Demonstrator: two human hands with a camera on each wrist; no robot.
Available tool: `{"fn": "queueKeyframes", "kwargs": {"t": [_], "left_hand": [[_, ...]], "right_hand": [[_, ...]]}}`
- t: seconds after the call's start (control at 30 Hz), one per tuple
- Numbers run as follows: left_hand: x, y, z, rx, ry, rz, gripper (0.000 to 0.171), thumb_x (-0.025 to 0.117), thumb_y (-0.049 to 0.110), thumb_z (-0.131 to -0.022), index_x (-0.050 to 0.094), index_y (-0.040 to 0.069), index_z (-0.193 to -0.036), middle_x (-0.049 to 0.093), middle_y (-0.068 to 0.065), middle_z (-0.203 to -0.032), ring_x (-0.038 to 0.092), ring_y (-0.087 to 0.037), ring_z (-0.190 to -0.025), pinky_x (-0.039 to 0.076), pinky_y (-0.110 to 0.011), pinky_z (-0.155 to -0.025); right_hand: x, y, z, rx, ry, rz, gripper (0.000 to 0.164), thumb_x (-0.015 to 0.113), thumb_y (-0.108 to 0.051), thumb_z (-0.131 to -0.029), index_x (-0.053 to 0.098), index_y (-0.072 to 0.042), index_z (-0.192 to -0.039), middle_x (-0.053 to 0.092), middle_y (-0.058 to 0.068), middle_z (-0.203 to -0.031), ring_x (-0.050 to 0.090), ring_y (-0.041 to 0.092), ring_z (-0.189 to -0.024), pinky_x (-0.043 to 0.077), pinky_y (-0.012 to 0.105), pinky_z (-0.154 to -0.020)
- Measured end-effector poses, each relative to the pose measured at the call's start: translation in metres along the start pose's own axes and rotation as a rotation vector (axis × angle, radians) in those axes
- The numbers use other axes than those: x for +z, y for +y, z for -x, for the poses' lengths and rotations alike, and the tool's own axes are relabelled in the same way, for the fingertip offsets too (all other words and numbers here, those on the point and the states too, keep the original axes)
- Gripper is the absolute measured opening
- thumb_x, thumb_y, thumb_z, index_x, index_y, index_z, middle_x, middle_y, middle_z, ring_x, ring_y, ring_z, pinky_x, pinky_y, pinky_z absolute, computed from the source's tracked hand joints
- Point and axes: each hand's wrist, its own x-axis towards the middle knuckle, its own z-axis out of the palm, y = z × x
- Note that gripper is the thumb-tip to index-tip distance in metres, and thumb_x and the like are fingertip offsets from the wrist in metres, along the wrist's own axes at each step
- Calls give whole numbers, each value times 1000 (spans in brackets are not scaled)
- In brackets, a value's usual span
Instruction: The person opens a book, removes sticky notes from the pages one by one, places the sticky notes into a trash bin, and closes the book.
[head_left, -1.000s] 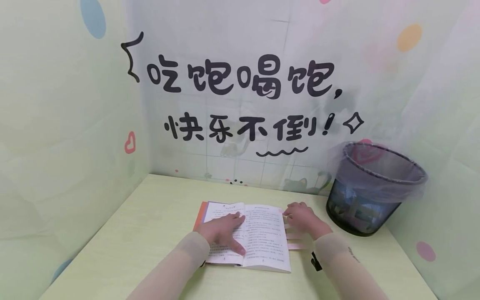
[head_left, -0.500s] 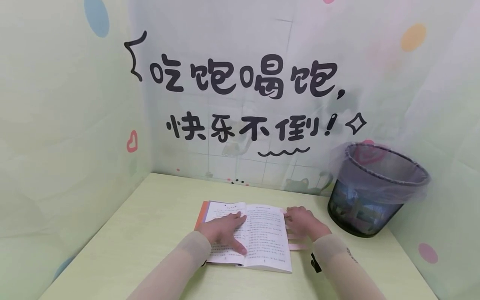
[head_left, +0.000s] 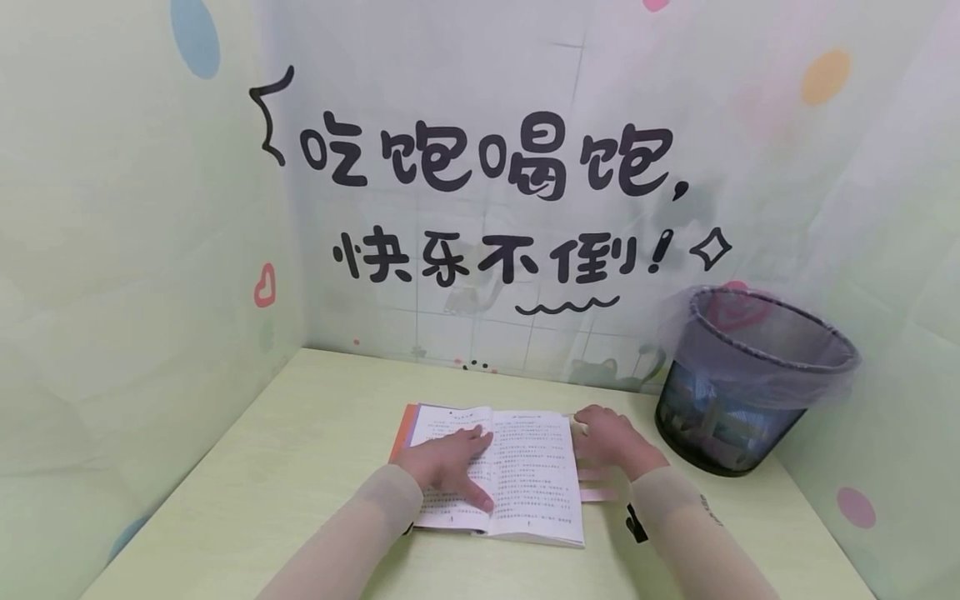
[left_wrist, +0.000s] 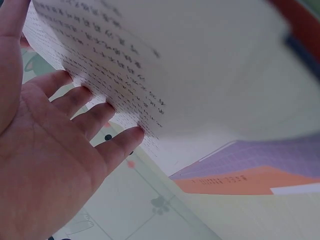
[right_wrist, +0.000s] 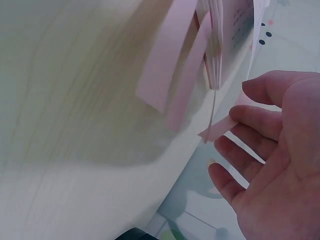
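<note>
An open book point(head_left: 528, 475) with printed pages lies on the table, an orange and purple cover edge showing at its left. My left hand point(head_left: 450, 467) rests spread over the left page by the fold; in the left wrist view its extended fingers point(left_wrist: 127, 142) touch the print. At the book's upper right edge is my right hand point(head_left: 611, 437). Its thumb and index finger pinch a pink paper tab point(right_wrist: 220, 129) sticking out beside the pages. Two more pink tabs point(right_wrist: 165, 65) jut from the book's side below it, and in the head view a lower pink tab point(head_left: 598, 495) shows.
A dark mesh wastebasket point(head_left: 735, 408) with a translucent purple liner stands at the right back of the pale table point(head_left: 247, 492). Printed wall sheets point(head_left: 480, 208) with large black characters enclose the table at the back and sides.
The right hand has shifted slightly rightward at the book's upper edge, and the pink patch by its fingertips no longer shows on the page corner. The left hand stays put.
</note>
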Motion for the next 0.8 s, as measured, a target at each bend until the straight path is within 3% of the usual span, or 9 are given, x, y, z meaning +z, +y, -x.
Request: {"fn": "queueKeyframes", "kwargs": {"t": [0.2,0.37,0.6,0.8], "left_hand": [[1,1,2,-8,3,11,117,82,67,-60,30,24,-156,19,0,-159,19,-25,-141,26,-51,-113],[0,3,3,-7,4,11,115,83,65,-62,30,23,-156,20,-1,-159,19,-26,-141,26,-51,-113],[-3,2,5,-15,10,26,116,83,65,-61,30,24,-156,19,0,-159,19,-26,-141,26,-53,-113],[-1,1,4,-10,12,42,117,83,65,-60,30,24,-156,19,-1,-159,19,-27,-140,25,-54,-113]], "right_hand": [[-8,9,7,-33,39,36,43,61,-17,-91,60,8,-126,55,24,-128,49,42,-116,40,62,-96],[-29,13,14,-82,49,54,49,61,-18,-94,53,11,-133,48,27,-136,42,44,-123,39,58,-101],[-89,6,27,-92,124,143,55,60,-22,-96,46,5,-142,42,24,-143,33,46,-128,30,68,-101],[-149,6,42,-113,212,194,55,56,-20,-95,44,7,-142,39,22,-145,30,46,-128,30,71,-97]]}}
